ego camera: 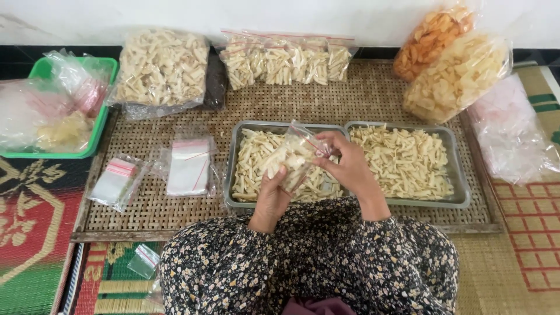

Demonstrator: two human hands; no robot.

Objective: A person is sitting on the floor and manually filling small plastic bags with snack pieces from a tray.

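Two hands over the left metal tray (245,201): left hand (271,198) clamped under a small clear bag (296,156) part-filled with pale snack sticks, right hand (349,166) pinching its mouth. Beyond that tray lies a row of sealed filled bags (286,61); left of it, empty zip bags (188,166). Both it and the right tray (461,195) remain nearly full, so most packing looks left.

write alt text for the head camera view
Both hands, left hand and right hand, hold a small clear bag of pale snack sticks above the left metal tray on a woven mat; filled bags line the wall.
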